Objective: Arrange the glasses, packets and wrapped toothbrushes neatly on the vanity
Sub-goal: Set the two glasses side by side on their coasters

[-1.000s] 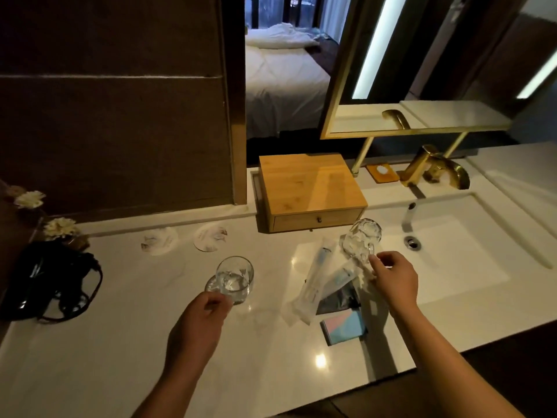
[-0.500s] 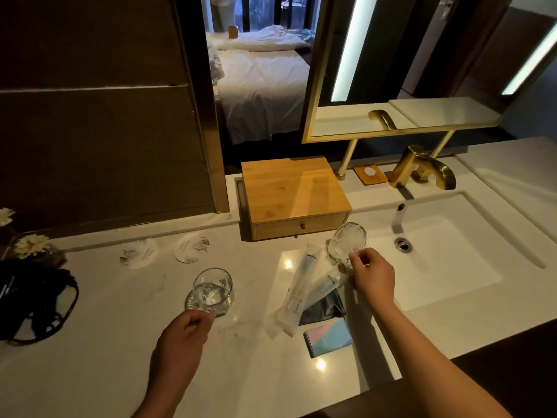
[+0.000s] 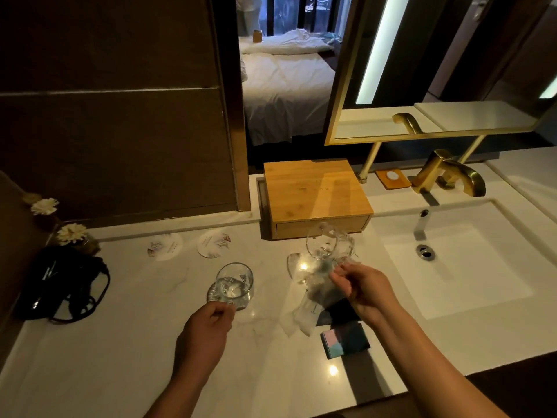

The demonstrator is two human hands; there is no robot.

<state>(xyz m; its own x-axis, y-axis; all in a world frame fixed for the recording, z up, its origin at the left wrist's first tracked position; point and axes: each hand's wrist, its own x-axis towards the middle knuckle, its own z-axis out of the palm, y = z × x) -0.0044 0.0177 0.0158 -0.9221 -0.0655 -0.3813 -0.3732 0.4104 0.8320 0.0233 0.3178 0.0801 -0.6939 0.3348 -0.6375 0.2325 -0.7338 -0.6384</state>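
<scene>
Nearest, at 5 o'clock on the white desk (image 3: 90, 372): a pink-and-teal packet (image 3: 345, 340) lying flat, with a dark packet (image 3: 337, 313) just beyond it, partly under the right arm. At 6 o'clock, left hand (image 3: 205, 336) with fingers (image 3: 221, 312) closed on the near side of a glass (image 3: 234, 285), upright, tilted slightly, standing on or just over a round coaster; cannot tell whether lifted. At 3 o'clock of that glass, wrapped toothbrushes (image 3: 304, 315) lying slantwise, clear wrappers overlapping, their far ends under the right hand. Right hand (image 3: 366, 289) with fingers (image 3: 342, 274) pinched on a second glass (image 3: 330, 242), raised off the desk and tipped on its side, blurred, mouth toward 10 o'clock. Further off, at 11 o'clock: two round coasters (image 3: 214, 244) side by side, bare. At 9 o'clock: a black corded bundle (image 3: 57, 285), white flowers (image 3: 70, 233) beyond it. At 12 o'clock: a wooden drawer box (image 3: 316, 191) against the wall. At 2 o'clock: sink (image 3: 470, 267) with gold tap (image 3: 449, 173), mirror (image 3: 422, 70) above. Furthest, through the opening: a bed (image 3: 286, 86) with white sheets.
</scene>
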